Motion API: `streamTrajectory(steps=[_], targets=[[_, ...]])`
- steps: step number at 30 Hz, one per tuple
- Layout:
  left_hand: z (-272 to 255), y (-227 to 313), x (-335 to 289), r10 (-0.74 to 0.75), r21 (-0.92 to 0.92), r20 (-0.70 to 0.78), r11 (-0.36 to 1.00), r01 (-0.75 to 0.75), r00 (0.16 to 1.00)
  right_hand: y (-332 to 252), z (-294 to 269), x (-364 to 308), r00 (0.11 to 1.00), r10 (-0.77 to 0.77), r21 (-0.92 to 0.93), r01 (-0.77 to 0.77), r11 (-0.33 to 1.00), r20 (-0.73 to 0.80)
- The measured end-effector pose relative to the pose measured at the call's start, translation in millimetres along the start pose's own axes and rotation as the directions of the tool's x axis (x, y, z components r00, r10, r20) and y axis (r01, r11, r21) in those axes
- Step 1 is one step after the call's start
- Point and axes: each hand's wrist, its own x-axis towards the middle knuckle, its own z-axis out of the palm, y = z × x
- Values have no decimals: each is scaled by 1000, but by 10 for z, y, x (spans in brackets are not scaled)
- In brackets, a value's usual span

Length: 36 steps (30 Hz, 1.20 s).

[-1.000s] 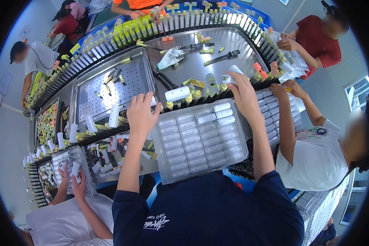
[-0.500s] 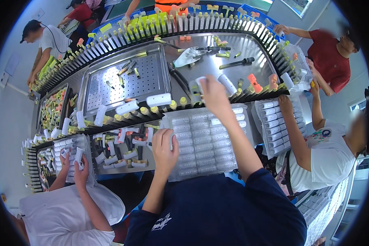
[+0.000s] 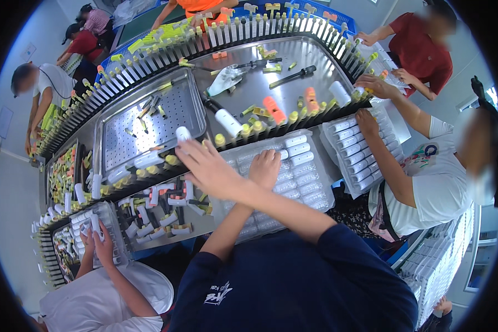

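Note:
My forearms cross, the right over the left. My left hand [image 3: 264,169] is over the clear plastic tray [image 3: 243,214], its fingers bent down into it. Its fingertips are beside a white tube [image 3: 296,149] lying in a slot; what they grip is hidden. My right hand [image 3: 209,169] reaches left past the tray to the near rail of posts [image 3: 258,128]. Its fingers are spread, the tips at a small white tube [image 3: 182,133]. Another white tube [image 3: 227,123] leans on the rail to the right.
A metal table holds a perforated tray [image 3: 177,110], a white glove [image 3: 226,79] and a black rod tool [image 3: 293,76]. Below the rail lie assorted white and coral parts [image 3: 159,213]. Co-workers sit close on both sides, one handling another tube tray [image 3: 365,193].
My left hand has moved from the tray's left edge onto its slots. My right hand has swung left across the left arm and its fingers have spread. The whole view has turned.

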Motion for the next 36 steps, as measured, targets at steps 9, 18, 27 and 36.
streamTrajectory(steps=[9,18,27,36], targets=[[115,26,135,-46,32,-55,998,48,997,784,-1173,-1825,874,485,-3,-486,874,-36],[-1048,196,537,-418,-349,-515,900,262,749,1344,-1197,-2132,865,496,-423,-424,801,73],[-1141,-74,851,-414,370,-361,759,536,836,1590,-1240,-2029,872,417,-575,-210,791,255],[-1294,-484,198,-466,434,-456,628,646,758,1309,-1596,-1861,891,452,-261,-427,866,42]])
